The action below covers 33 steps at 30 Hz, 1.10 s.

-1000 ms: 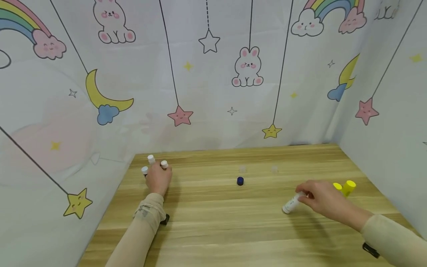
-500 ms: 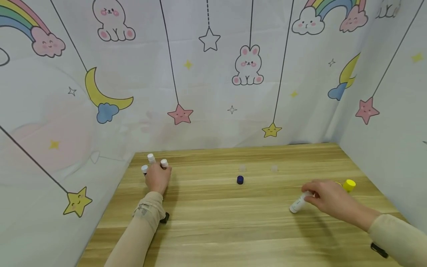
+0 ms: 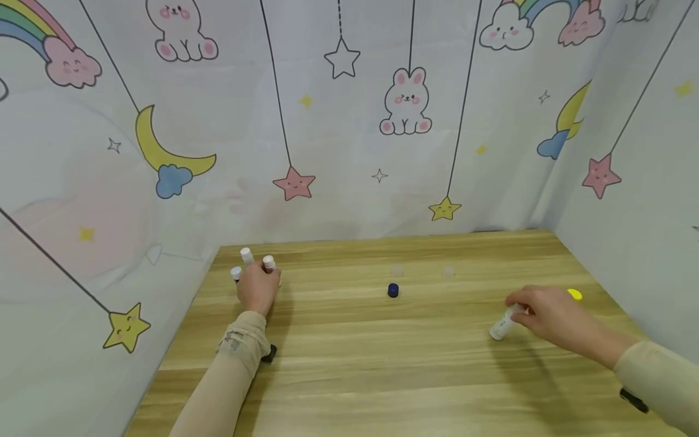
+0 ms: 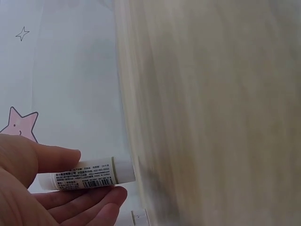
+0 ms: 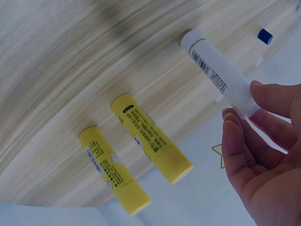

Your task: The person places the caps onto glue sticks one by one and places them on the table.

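My left hand point(image 3: 258, 288) is at the far left of the table, among several upright sticks with white caps. In the left wrist view, its thumb and fingers hold a white glue stick point(image 4: 89, 174) with a printed label. My right hand point(image 3: 557, 318) pinches the upper end of another white glue stick point(image 5: 216, 70), which leans with its lower end close over the table. Beside it stand two yellow glue sticks, a nearer one point(image 5: 150, 139) and a farther one point(image 5: 113, 172). In the head view the right hand hides most of them, leaving a yellow cap point(image 3: 574, 294).
A small dark blue cap point(image 3: 393, 290) sits mid-table. Behind it lie two pale, see-through pieces, one left point(image 3: 397, 271) and one right point(image 3: 448, 271). A patterned curtain point(image 3: 349, 139) rises along the back and sides of the wooden table point(image 3: 349, 364).
My right hand has moved right with its white glue stick, toward the yellow ones, and now covers more of them. The left hand has stayed in place. The head view has tipped slightly down.
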### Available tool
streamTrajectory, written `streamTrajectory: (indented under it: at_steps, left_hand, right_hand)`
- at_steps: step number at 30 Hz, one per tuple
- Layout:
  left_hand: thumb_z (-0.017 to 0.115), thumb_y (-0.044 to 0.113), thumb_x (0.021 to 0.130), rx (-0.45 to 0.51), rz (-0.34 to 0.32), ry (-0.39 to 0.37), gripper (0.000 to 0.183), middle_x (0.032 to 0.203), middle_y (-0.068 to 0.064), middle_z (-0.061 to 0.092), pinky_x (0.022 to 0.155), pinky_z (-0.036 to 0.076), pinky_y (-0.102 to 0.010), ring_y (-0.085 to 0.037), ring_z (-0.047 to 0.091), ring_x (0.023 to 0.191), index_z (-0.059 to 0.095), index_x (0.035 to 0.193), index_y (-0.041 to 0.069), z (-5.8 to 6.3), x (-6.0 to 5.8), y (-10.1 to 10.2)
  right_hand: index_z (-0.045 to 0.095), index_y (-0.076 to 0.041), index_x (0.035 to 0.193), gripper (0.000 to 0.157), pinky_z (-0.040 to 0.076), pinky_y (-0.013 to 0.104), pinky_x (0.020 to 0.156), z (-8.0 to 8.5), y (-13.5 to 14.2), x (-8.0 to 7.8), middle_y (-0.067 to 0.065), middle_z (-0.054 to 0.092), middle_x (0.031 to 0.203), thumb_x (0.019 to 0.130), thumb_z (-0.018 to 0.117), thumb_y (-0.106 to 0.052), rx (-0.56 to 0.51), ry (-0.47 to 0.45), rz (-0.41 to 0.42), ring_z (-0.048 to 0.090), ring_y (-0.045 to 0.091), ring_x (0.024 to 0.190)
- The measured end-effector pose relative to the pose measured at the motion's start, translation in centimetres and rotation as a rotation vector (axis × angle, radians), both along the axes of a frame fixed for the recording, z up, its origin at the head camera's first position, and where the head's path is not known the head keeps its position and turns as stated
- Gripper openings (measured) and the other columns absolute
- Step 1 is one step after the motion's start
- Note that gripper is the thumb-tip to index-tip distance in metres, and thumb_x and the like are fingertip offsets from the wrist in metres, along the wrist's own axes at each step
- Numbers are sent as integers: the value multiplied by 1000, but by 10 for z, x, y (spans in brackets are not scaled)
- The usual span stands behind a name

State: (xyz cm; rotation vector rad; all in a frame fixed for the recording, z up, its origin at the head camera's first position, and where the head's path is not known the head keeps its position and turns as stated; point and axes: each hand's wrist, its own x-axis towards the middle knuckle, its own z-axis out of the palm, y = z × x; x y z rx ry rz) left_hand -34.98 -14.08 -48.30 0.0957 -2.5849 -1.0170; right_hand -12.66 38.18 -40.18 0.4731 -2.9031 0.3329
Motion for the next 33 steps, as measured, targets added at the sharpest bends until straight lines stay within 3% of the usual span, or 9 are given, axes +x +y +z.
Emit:
streamTrajectory:
  at_steps: [11, 24, 33]
  left_hand:
    - [67, 23, 94, 26, 13, -10, 21, 90, -16, 72, 65, 51, -53, -36, 68, 79, 72, 98, 3, 6, 7, 2]
    - [67, 24, 94, 22, 8, 18, 21, 91, -13, 72, 66, 50, -53, -35, 68, 80, 73, 100, 5, 7, 14, 6]
    - [66, 23, 94, -19, -17, 65, 18, 84, -12, 70, 57, 49, -50, -33, 66, 70, 71, 93, 6, 9, 20, 9]
  right_hand:
    - [75, -7, 102, 21, 52, 29, 59, 5, 12, -3, -2, 68, 89, 82, 83, -8, 49, -57, -46, 64, 11, 73]
    - [75, -5, 100, 21, 52, 31, 58, 0, 23, -2, 2, 67, 89, 81, 82, -3, 71, -49, -58, 64, 14, 72]
    - [75, -4, 103, 22, 51, 32, 57, 4, 23, -1, 3, 66, 89, 82, 81, -6, 81, -58, -64, 64, 15, 71]
